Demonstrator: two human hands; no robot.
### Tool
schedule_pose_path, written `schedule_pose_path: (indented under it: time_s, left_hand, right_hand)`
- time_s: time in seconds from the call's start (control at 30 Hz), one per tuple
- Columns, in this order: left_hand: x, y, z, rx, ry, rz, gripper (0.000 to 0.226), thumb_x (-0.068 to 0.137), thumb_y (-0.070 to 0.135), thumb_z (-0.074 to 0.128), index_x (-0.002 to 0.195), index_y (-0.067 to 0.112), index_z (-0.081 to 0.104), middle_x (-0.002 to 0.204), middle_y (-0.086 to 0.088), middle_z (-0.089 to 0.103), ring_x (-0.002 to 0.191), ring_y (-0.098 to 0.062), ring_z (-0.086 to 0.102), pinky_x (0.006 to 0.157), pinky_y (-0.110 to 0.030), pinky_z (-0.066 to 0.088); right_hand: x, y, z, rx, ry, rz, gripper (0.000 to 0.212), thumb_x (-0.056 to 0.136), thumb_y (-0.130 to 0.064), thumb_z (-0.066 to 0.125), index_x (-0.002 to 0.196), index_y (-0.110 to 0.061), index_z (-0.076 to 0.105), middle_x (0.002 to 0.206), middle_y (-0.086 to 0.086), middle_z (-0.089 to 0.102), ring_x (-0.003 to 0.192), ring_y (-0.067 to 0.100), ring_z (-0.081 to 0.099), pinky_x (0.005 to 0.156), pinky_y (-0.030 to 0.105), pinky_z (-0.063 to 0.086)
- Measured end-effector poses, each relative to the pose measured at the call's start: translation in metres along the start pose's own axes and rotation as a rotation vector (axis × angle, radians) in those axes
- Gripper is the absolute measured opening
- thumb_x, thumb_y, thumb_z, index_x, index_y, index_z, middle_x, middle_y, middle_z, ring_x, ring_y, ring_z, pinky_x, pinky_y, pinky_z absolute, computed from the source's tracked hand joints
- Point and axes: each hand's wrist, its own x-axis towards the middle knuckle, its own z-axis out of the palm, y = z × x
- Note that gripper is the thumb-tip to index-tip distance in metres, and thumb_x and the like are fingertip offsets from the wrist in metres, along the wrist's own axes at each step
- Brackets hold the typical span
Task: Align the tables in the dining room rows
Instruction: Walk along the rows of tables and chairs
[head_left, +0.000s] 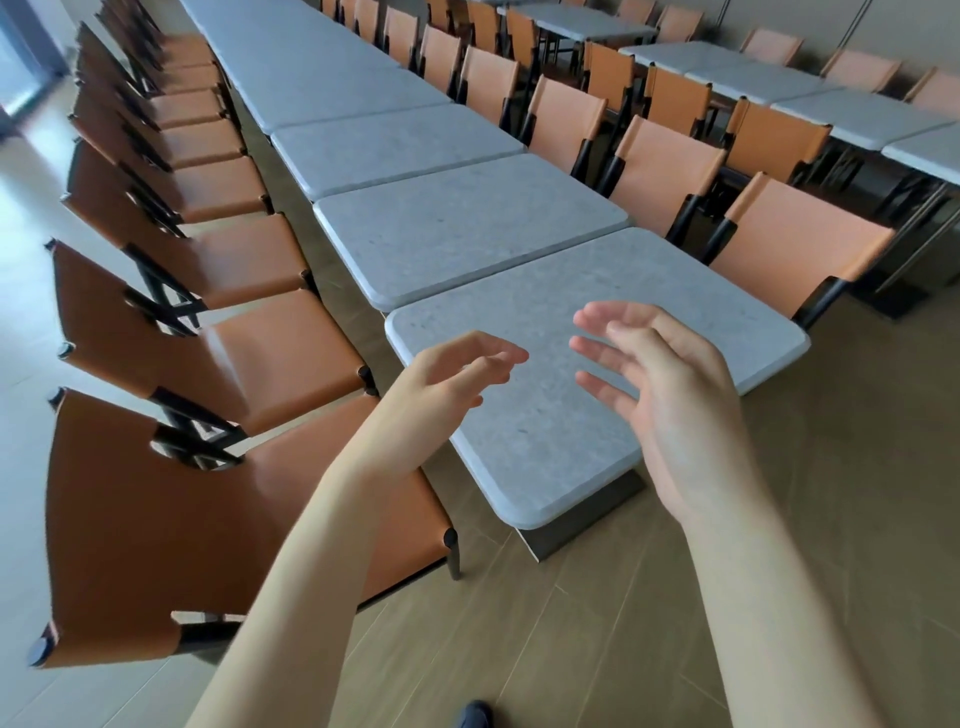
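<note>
Two bare hands hang over the near end of a long row of grey stone-look counters, holding nothing. The left hand, at lower centre of the frame, has its fingers loosely curled and relaxed, palm turned toward the right. The right hand, just right of centre, is spread, fingers apart and pointing left. Both are above the nearest counter; whether either touches its top cannot be told.

That nearest counter sits in the middle of the frame, and its left edge is offset to the right of the next counter behind it, so the two tops meet with a step. Further counters run on toward the upper left. A dark base shows under the nearest corner.

Orange leather chairs with black frames line both sides: the closest chair fills the lower left, beside the nearest counter, and another chair stands at its far right corner. A second row of counters with chairs crosses the upper right. The floor is tan wood-look tile, and a dark shoe tip shows at the bottom edge.
</note>
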Motion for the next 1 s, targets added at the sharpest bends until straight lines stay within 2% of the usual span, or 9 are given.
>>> schedule_pose_path:
  time_s: [0.13,0.27,0.47,0.63,0.73,0.9,1.0]
  left_hand:
    - [0.018,-0.004,0.000,-0.006,0.038,-0.019,0.031,0.093,0.041,0.050,0.111,0.030,0.072,0.118,0.020,0.070,0.115,0.000,0.064,0.105,-0.037,0.049]
    - [0.035,-0.001,0.012,0.020,0.048,-0.056,0.023,0.104,0.030,0.051,0.112,0.029,0.072,0.118,0.017,0.071,0.115,0.000,0.064,0.107,-0.038,0.048]
    - [0.070,0.021,0.046,0.053,0.109,-0.044,0.021,0.103,0.028,0.054,0.111,0.028,0.073,0.118,0.014,0.071,0.114,-0.001,0.065,0.107,-0.041,0.048]
    - [0.114,0.050,0.122,-0.024,0.187,0.049,0.026,0.087,0.037,0.054,0.103,0.033,0.074,0.118,0.013,0.071,0.116,-0.004,0.064,0.105,-0.042,0.050]
    - [0.143,0.067,0.182,-0.031,0.199,0.100,0.025,0.087,0.035,0.054,0.103,0.034,0.073,0.115,0.020,0.071,0.115,-0.001,0.063,0.106,-0.042,0.050]
    - [0.193,0.094,0.282,-0.064,0.161,0.156,0.027,0.089,0.034,0.053,0.106,0.034,0.073,0.115,0.020,0.070,0.116,-0.002,0.063,0.105,-0.042,0.050]
    - [0.219,0.106,0.342,-0.076,0.121,0.172,0.026,0.089,0.034,0.052,0.105,0.035,0.073,0.115,0.020,0.070,0.116,-0.002,0.063,0.104,-0.041,0.050]
  right_hand:
    - [0.021,0.004,-0.003,0.014,-0.020,0.018,0.020,0.102,-0.014,0.054,0.098,-0.019,0.072,0.109,-0.003,0.075,0.107,0.012,0.071,0.097,0.039,0.056]
    - [0.038,0.007,-0.016,0.034,-0.042,0.035,0.020,0.101,-0.013,0.053,0.098,-0.018,0.071,0.109,-0.002,0.075,0.106,0.013,0.071,0.097,0.039,0.057]
    - [0.077,-0.004,-0.070,0.073,-0.029,-0.008,0.022,0.102,-0.012,0.052,0.097,-0.019,0.072,0.109,-0.002,0.075,0.106,0.013,0.072,0.095,0.039,0.057]
    - [0.107,-0.013,-0.146,0.055,-0.004,-0.049,0.023,0.102,-0.014,0.052,0.095,-0.022,0.072,0.108,-0.003,0.076,0.105,0.011,0.071,0.090,0.034,0.058]
    - [0.125,-0.018,-0.209,0.035,0.042,-0.052,0.023,0.102,-0.015,0.052,0.096,-0.022,0.072,0.107,-0.004,0.075,0.105,0.011,0.071,0.089,0.034,0.058]
    - [0.148,-0.030,-0.321,0.004,0.138,-0.063,0.019,0.101,-0.017,0.054,0.098,-0.021,0.073,0.108,-0.004,0.075,0.105,0.010,0.071,0.089,0.033,0.058]
    - [0.159,-0.037,-0.384,-0.017,0.165,-0.068,0.015,0.096,-0.025,0.058,0.095,-0.025,0.073,0.109,-0.004,0.075,0.107,0.010,0.070,0.089,0.034,0.058]
